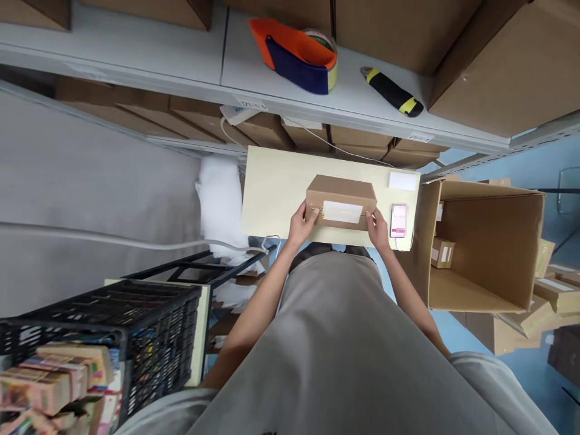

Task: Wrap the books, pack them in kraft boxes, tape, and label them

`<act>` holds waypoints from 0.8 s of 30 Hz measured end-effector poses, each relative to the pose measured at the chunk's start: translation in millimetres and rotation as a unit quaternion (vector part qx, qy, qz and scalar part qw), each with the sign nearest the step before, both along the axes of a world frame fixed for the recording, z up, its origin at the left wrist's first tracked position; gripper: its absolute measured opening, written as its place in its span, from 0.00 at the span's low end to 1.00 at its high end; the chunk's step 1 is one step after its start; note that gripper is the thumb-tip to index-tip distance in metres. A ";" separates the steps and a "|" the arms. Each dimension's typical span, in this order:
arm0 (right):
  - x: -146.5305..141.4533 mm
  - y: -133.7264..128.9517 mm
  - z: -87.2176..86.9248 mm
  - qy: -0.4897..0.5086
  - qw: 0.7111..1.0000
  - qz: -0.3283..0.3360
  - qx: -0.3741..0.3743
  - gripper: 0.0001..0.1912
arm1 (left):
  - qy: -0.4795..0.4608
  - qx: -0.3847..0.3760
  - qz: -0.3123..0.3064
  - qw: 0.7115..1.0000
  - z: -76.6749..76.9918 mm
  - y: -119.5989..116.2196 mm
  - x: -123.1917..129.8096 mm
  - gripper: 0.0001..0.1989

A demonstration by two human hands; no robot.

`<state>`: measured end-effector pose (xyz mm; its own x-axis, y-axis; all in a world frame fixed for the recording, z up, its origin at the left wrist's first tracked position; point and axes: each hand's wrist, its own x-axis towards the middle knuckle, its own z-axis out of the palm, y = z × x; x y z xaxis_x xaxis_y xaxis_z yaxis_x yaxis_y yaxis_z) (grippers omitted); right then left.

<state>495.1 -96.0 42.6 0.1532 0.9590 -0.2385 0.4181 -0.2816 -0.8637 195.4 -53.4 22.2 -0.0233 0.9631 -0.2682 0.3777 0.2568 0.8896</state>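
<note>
From where I stand, the brown box [341,194] is over the pale table's [276,181] near middle, its long axis running left to right, right end slightly nearer. The side with the white label [342,212] faces the person. Left hand [302,225] and right hand [377,229] grasp opposite ends, fingers curled around.

A black crate [165,341] at the lower left holds a pile of books [49,383], and farther forward a white bundle [220,196] sits beside a grey wall [90,175]. Across the top runs a grey shelf [158,69] bearing large brown cartons [394,30] and a black-and-yellow knife [393,92], while a phone [399,221] with a lit screen lies lower down, right of centre.
</note>
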 end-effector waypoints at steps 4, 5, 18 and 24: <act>17.2 24.7 7.7 -0.055 0.997 0.016 -0.049 0.38 | 0.046 -0.037 0.013 0.998 14.5 16.4 21.6 0.28; 21.2 29.7 4.4 -0.067 0.995 0.021 -0.068 0.39 | 0.059 -0.054 0.012 0.997 13.6 21.7 26.1 0.27; 66.2 6.0 -56.4 0.046 0.987 0.064 -0.137 0.47 | 0.028 -0.182 0.039 0.982 -28.0 17.9 9.2 0.41; 55.3 7.7 -43.3 0.021 0.993 0.050 -0.105 0.44 | 0.038 -0.147 -0.018 0.988 -17.4 14.5 23.4 0.34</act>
